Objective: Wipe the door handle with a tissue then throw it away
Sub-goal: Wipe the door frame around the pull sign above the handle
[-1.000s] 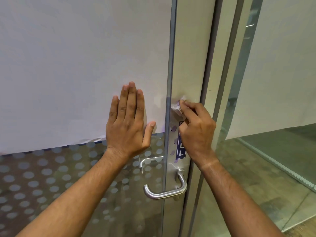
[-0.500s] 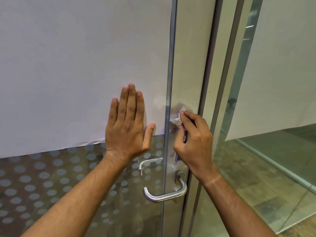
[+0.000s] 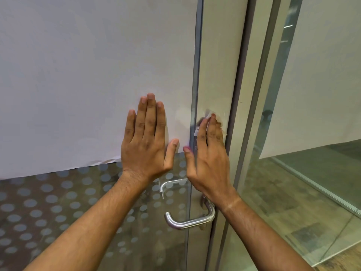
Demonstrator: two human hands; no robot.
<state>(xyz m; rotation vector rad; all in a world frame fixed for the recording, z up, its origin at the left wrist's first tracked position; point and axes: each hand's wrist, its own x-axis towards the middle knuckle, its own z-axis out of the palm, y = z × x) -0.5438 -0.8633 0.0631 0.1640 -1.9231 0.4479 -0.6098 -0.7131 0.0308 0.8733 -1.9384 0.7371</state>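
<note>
A silver lever door handle (image 3: 190, 222) sticks out from the metal stile of the glass door (image 3: 213, 55), low in the view. My left hand (image 3: 148, 139) lies flat, fingers straight, on the white paper (image 3: 88, 75) covering the glass. My right hand (image 3: 209, 153) presses a crumpled white tissue (image 3: 208, 115) against the stile above the handle, fingers extended and thumb spread. Only the tissue's edges show around the fingers. My right wrist hides the handle's base.
A second handle (image 3: 172, 183) shows through the dotted frosted glass (image 3: 48, 212) on the far side. To the right stand the door frame (image 3: 254, 94) and a glass wall (image 3: 312, 173), part covered with paper, with floor beyond.
My right hand has gone from pinching the tissue with curled fingers to pressing it flat with straightened fingers, after sliding down and back up the stile. My left hand stayed put.
</note>
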